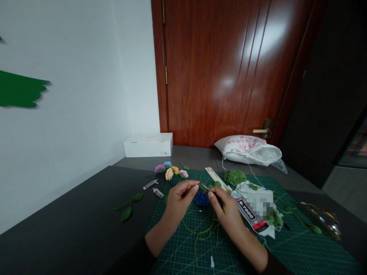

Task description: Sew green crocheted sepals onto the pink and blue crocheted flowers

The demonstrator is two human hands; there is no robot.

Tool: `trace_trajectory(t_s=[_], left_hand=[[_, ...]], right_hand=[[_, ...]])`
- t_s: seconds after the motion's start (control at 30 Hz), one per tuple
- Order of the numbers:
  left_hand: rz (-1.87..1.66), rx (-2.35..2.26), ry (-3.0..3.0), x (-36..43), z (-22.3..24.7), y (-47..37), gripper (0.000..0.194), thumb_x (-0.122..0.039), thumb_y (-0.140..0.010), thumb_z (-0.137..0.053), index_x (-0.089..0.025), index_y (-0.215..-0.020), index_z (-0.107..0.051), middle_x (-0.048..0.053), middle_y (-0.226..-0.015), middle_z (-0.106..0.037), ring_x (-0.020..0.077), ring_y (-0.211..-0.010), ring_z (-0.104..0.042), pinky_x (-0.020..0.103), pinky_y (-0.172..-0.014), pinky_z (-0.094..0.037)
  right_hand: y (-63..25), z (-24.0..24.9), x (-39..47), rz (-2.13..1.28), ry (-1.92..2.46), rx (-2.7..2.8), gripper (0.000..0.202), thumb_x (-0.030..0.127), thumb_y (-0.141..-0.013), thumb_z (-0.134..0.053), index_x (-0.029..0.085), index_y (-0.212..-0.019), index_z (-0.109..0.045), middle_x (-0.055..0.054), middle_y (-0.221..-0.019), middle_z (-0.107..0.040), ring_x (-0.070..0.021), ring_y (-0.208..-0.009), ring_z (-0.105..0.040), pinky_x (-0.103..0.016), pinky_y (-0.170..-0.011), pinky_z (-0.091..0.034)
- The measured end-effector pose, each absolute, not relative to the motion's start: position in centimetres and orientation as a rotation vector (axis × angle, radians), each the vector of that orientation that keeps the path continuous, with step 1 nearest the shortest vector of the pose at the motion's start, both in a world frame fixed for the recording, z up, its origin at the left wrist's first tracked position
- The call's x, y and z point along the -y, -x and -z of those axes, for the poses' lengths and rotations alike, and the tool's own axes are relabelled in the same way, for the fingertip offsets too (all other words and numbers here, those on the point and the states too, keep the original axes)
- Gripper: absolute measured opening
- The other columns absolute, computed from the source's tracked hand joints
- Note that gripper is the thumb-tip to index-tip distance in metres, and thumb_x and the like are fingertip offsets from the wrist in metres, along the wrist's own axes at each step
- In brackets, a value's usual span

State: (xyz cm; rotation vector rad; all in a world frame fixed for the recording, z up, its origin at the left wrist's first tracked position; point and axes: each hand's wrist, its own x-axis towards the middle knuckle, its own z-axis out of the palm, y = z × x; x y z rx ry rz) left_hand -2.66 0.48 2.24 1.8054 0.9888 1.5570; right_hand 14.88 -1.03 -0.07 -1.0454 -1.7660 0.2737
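Observation:
My left hand (182, 194) is closed in a pinch above the cutting mat, with thumb and forefinger together. Whatever thin thing it pinches is too small to make out. Fingers curled, my right hand (226, 208) grips a slim, shiny metal tool (205, 186) whose tip points at the left fingertips. The tool's exact kind is unclear. Just below and between the hands lies a blue crocheted flower (201, 198), partly covered by the fingers. Green leaves (217, 184) show behind the right fingertips. Green yarn stems (197, 232) trail on the mat under the hands.
A green cutting mat (177, 252) covers the dark table. Small crocheted flowers (169, 174), glue tubes (150, 184) and a leaf sprig (126, 214) lie left. A ruler (215, 177), green yarn (235, 177) and a B-7000 glue tube (249, 214) are right. Behind stand a white box (147, 145) and sack (246, 149).

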Motion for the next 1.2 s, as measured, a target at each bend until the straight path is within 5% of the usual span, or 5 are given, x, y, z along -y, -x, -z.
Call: trace_trajectory(t_s=[0.5,1.2], left_hand=[[-1.538,-0.937,-1.865,-0.2,-2.6,2.7,0.015,-0.023,-0.087,-0.063,-0.017,-0.091,-0.076,0.006,-0.086,-0.077,0.0186,-0.076,-0.070,0.027,-0.071,-0.055],[-1.549,-0.946,-1.838,0.5,-2.9,2.8,0.011,-0.023,-0.086,-0.066,-0.018,-0.087,-0.076,0.007,-0.090,-0.079,0.0212,-0.082,-0.073,0.030,-0.076,-0.058]], right_hand=[[-14.4,-0.5,1.4,-0.207,1.069,1.781,0.028,0.034,-0.101,-0.043,0.021,-0.082,-0.058,-0.001,-0.071,-0.061,-0.0175,-0.066,-0.059,-0.027,-0.062,-0.044],[-14.1,-0.6,2.3,-0.114,1.045,1.798,0.024,0.031,-0.100,-0.043,0.021,-0.089,-0.063,-0.006,-0.084,-0.068,-0.0218,-0.079,-0.064,-0.032,-0.071,-0.048]])
